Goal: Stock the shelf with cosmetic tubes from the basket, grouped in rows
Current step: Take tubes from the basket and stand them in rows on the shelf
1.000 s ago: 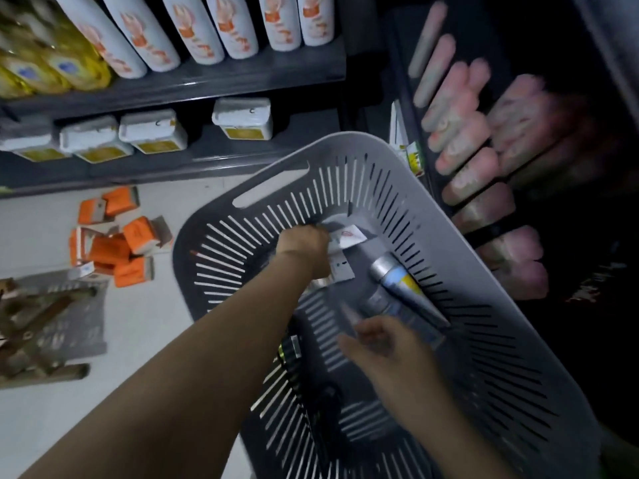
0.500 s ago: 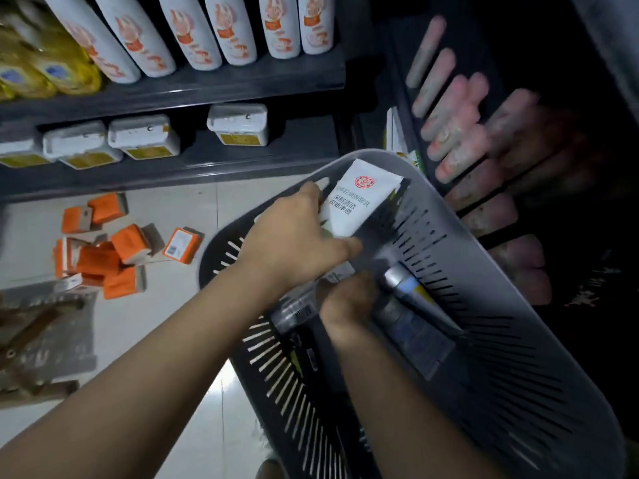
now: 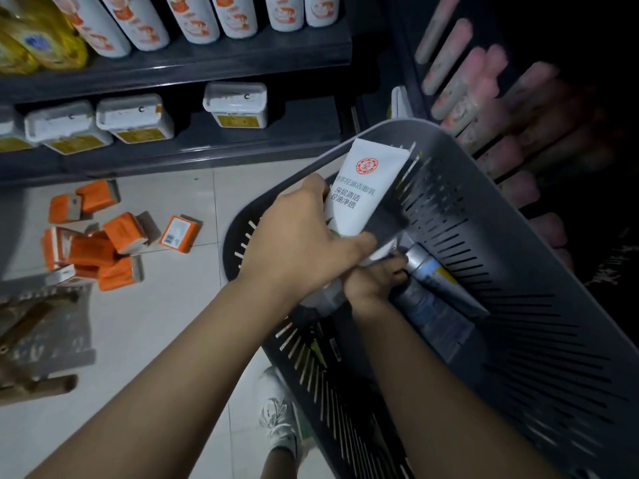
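A grey slotted basket (image 3: 518, 271) tilts in front of me at the right. My left hand (image 3: 304, 243) is closed around a white tube with a red emblem and green lettering (image 3: 366, 188), its crimped end pointing up over the basket rim. Just below it my right hand (image 3: 373, 281) reaches into the basket, fingers curled at the cap end of a silver tube with blue and yellow print (image 3: 435, 274); whether it grips that tube is unclear. A darker tube (image 3: 439, 323) lies beside it on the basket floor. Pink tubes (image 3: 466, 95) lie in rows on the dark shelf at the right.
White bottles with orange print (image 3: 193, 15) and white-lidded tubs (image 3: 135, 119) fill the shelves at the left. Orange boxes (image 3: 114, 243) lie scattered on the tiled floor. A grey crate with wooden pieces (image 3: 41, 337) sits at the far left. A white shoe (image 3: 276, 416) is below.
My left hand lifted the white tube from the basket floor up to the rim. My right hand moved deeper in, to the silver tube's cap. The basket swung right and closer.
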Motion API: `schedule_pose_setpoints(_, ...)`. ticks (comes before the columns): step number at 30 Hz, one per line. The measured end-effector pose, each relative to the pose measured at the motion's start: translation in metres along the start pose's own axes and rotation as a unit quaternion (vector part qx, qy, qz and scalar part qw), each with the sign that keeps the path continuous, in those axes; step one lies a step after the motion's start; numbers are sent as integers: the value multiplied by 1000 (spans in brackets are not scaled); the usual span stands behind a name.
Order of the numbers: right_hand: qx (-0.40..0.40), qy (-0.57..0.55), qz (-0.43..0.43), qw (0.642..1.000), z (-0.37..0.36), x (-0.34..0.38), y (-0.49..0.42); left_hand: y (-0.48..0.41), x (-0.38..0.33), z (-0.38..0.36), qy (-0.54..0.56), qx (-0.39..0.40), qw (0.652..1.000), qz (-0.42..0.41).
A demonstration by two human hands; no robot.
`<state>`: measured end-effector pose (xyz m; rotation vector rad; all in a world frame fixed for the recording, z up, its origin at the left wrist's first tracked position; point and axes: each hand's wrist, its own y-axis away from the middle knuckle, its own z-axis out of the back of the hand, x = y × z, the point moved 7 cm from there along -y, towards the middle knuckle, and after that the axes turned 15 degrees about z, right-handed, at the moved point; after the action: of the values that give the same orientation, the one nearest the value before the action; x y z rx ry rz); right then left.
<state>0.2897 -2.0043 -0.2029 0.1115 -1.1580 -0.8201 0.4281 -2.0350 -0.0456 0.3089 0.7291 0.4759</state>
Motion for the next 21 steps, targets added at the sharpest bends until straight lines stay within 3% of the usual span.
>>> schedule_pose_setpoints(5, 58, -191, -66, 978, -3, -12, -8, 3, 4, -12, 3, 16, 1000, 8)
schedule_pose_setpoints(9, 87, -86, -1, 992, 3, -29, -10, 2, 10, -22, -19, 17, 1000, 10)
schedule_pose_setpoints(16, 156, 96, 66, 981, 68, 30, 29, 15, -4, -11, -33, 14, 999, 39)
schedule_pose_setpoints(21, 134, 65, 157, 976, 149, 96, 68, 54, -74, 16, 37, 45, 998, -35)
